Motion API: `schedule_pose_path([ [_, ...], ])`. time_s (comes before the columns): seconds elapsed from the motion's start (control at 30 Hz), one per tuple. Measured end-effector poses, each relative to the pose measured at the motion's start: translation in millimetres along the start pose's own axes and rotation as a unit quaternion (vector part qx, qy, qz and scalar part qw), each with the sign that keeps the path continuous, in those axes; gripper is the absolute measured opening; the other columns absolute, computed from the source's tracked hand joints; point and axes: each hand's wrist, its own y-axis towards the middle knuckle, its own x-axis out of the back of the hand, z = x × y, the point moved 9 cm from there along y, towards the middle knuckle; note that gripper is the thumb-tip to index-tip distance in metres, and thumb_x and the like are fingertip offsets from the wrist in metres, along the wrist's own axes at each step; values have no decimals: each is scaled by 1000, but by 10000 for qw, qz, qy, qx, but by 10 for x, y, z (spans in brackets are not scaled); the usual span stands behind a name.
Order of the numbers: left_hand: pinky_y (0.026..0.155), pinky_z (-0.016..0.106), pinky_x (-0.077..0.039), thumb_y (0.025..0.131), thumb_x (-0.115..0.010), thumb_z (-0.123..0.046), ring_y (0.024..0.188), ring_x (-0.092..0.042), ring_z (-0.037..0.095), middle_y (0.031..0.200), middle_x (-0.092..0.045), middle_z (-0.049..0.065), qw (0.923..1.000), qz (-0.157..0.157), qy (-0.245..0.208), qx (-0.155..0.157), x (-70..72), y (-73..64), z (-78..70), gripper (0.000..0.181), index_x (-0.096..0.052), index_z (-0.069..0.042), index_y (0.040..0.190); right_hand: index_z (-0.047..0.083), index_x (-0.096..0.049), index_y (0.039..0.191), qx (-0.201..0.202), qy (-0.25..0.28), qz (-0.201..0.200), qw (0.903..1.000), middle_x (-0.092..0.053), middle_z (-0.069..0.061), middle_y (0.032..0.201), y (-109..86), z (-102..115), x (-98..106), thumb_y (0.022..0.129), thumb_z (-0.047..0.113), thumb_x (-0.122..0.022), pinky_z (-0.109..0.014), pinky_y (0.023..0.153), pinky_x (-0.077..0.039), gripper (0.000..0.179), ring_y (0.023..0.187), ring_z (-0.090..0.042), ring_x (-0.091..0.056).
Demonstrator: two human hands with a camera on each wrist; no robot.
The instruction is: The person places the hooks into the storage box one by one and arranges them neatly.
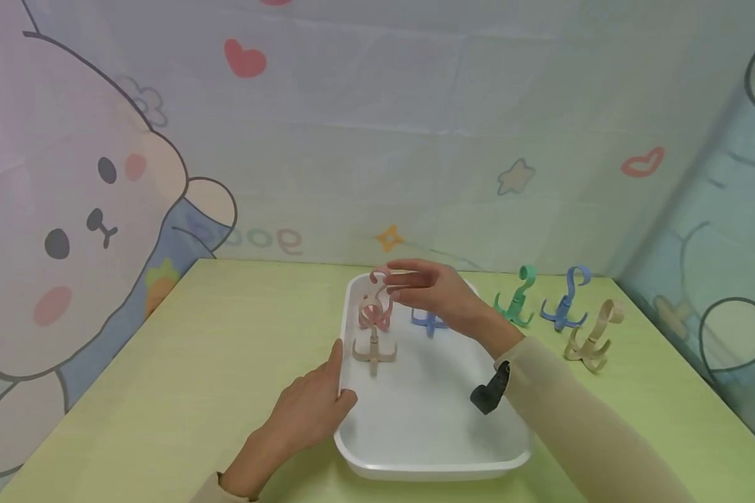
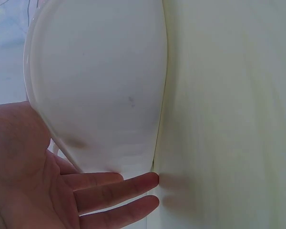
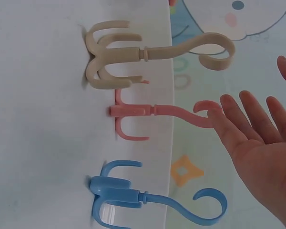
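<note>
A white tray [image 1: 440,419] holds three upright multi-prong hanger hooks: a beige hook [image 1: 374,351], a pink hook [image 3: 133,110] behind it, and a blue hook [image 3: 115,194] to the right. At the tray's left side, my left hand [image 1: 311,405] grips the rim. Its thumb lies over the edge, while the fingers [image 2: 105,195] extend along the outer wall. My right hand [image 1: 437,290] is beside the pink hook's curled top with fingers extended and thumb apart. One fingertip overlaps that curl in the right wrist view; whether they touch, I cannot tell.
To the tray's right, a green hook [image 1: 516,305], another blue hook [image 1: 564,307] and another beige hook [image 1: 591,344] stand on the pale yellow table [image 1: 226,335]. A cartoon-printed cloth [image 1: 352,140] hangs behind the table.
</note>
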Motion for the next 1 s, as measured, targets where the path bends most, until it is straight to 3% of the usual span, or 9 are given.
schedule_pose_path([
  [0.3,70,46,-54,94,-54,-19,95,-70,27,143,-64,20,10000,24,-43,20,-9,-4,-2,79,-25,4,164,8,-54,152,43,574,-652,9962,-60,-21,150,-163,31,355,101,10,-68,-34,104,-54,53,133,-28,-66],
  [0.5,71,47,-55,94,-54,-19,95,-71,28,143,-64,21,10000,6,-34,8,7,-5,-10,80,-26,5,164,3,-53,152,93,798,-986,9919,-59,-25,150,-280,58,576,102,7,-65,-31,101,-56,52,125,-20,-71],
  [0.73,69,44,-54,94,-54,-20,92,-70,26,141,-65,21,10000,-6,-12,30,4,4,-10,79,-26,5,164,2,-54,149,167,1080,-1174,9871,-75,2,126,-407,64,829,102,9,-67,-34,103,-55,50,121,-20,-73],
  [1.0,71,46,-54,94,-54,-20,93,-70,28,141,-65,22,10000,8,-23,25,7,-3,-20,79,-27,5,164,8,-60,142,253,1144,-1297,9846,-76,4,122,-607,-30,997,102,12,-68,-29,100,-56,41,117,-15,-74],
])
